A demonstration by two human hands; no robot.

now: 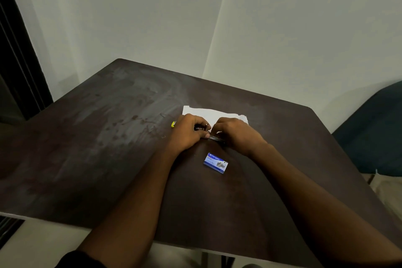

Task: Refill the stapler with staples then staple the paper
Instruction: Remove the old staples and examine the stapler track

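Fingers of the left hand point(187, 131) and right hand point(236, 134) are clamped on the stapler point(215, 137), which should be held level so staples seat straight.

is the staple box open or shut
Shut: the blue staple box lies flat on the table, label up, no flap or tray sticking out.

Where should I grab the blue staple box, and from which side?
Come from straight above and pinch the staple box across its two long edges. It lies flat on the table, slightly turned, with bare surface all round. The left hand and right hand hold the stapler beyond it.
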